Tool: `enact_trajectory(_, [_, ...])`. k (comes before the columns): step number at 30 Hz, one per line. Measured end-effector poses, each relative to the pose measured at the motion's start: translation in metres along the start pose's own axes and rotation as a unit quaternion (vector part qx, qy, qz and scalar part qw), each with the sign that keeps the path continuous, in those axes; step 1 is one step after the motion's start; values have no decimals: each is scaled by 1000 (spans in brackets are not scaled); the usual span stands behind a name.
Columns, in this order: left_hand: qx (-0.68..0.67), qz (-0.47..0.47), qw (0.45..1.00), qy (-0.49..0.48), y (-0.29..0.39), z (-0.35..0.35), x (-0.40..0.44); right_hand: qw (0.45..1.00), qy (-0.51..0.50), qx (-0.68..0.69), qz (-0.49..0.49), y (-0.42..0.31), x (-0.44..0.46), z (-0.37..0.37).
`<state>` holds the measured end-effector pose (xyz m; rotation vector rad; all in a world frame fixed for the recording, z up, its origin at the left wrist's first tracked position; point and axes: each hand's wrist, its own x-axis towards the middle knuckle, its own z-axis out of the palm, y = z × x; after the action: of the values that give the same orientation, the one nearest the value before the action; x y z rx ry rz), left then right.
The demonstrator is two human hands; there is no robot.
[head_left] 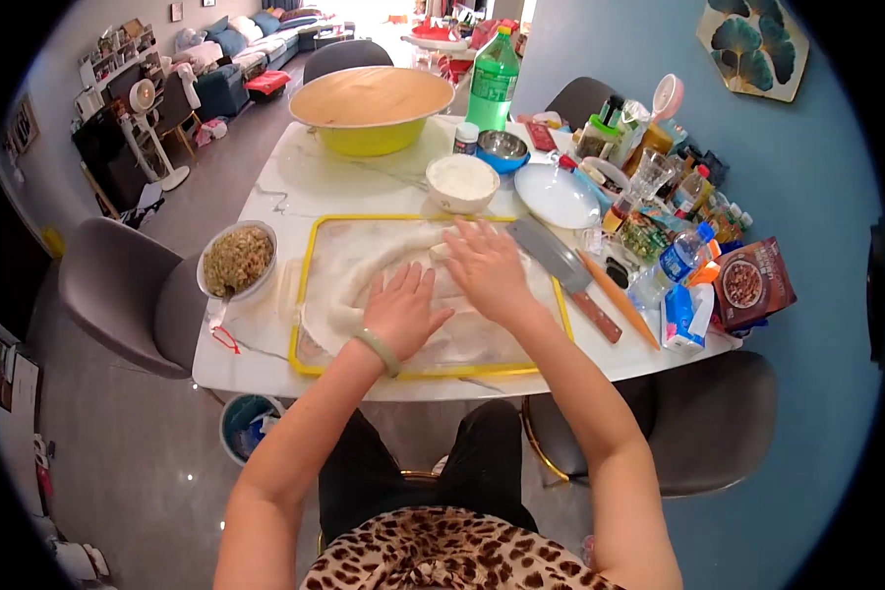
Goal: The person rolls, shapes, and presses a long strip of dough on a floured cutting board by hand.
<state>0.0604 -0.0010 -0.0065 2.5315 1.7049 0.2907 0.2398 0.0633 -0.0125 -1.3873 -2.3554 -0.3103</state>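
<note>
A long roll of pale dough (349, 287) curves over a floured board with a yellow rim (303, 295). My left hand (403, 310), with a pale bangle at the wrist, lies spread over the middle of the board beside the dough. My right hand (484, 265) rests with fingers spread on the dough's upper right part, partly covering it. To the right of that hand lie a cleaver (551, 256) with a wooden handle and a wooden rolling pin (619, 300). A bowl of white flour (462, 183) stands just beyond the board.
A bowl of filling (238, 260) is at the left. Behind stand a large yellow-green basin (372, 136) and a green bottle (493, 84). A white plate (557, 195), water bottle (680, 258), tissue pack (682, 320) and jars crowd the right side. Grey chairs (128, 290) surround the table.
</note>
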Motion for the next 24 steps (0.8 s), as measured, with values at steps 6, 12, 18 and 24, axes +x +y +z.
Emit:
enact_trajectory(6, [-17, 10, 1000, -22, 6, 3, -32, 995, -47, 56, -62, -30, -35, 17])
enact_trajectory(12, [-5, 67, 998, 10, 3, 8, -70, 996, -46, 54, -58, -37, -79, -8])
enact_trajectory(18, [10, -18, 999, 42, -2, 5, -11, 999, 34, 25, -10, -21, -24, 23])
enact_trajectory(24, [-15, 67, 998, 10, -5, -2, -73, 986, -96, 58, -122, -27, -94, -24])
